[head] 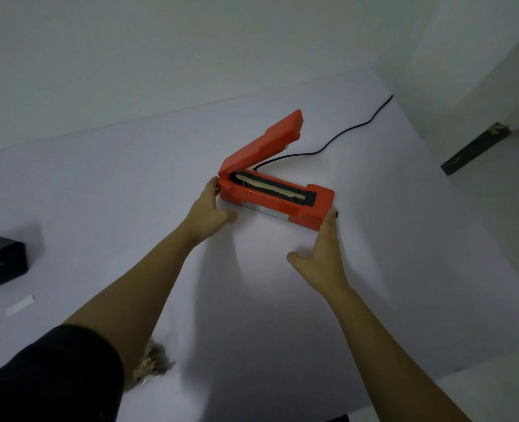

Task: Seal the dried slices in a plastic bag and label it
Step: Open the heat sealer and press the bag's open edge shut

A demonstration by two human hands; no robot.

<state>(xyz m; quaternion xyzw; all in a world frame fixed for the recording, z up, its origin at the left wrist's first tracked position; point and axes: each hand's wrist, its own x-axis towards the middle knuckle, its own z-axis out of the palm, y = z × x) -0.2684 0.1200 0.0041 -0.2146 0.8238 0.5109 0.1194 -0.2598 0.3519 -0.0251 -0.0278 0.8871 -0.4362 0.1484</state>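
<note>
Orange plastic marks the heat sealer (278,200), which is sitting near the middle of the white table (389,269) with its hinged lid (264,144) standing raised at an angle over the dark sealing strip. A black cord (340,135) is trailing from its far side toward the far right edge of the table.

The left hand (211,208) is touching the sealer's left end, fingers curled loosely against the casing and thumb stretched out along the near side. The right hand (322,254) is resting at the sealer's right near corner, fingers extended and together, thumb spread wide to the left; whether it is gripping or only touching cannot be told.

The dried slices (153,365) are lying in a brownish heap at the near edge, partly hidden under the left forearm; no bag is clear around them. A black box (1,263) is sitting at the far left, with a small white label strip (20,305) lying just near of it.
</note>
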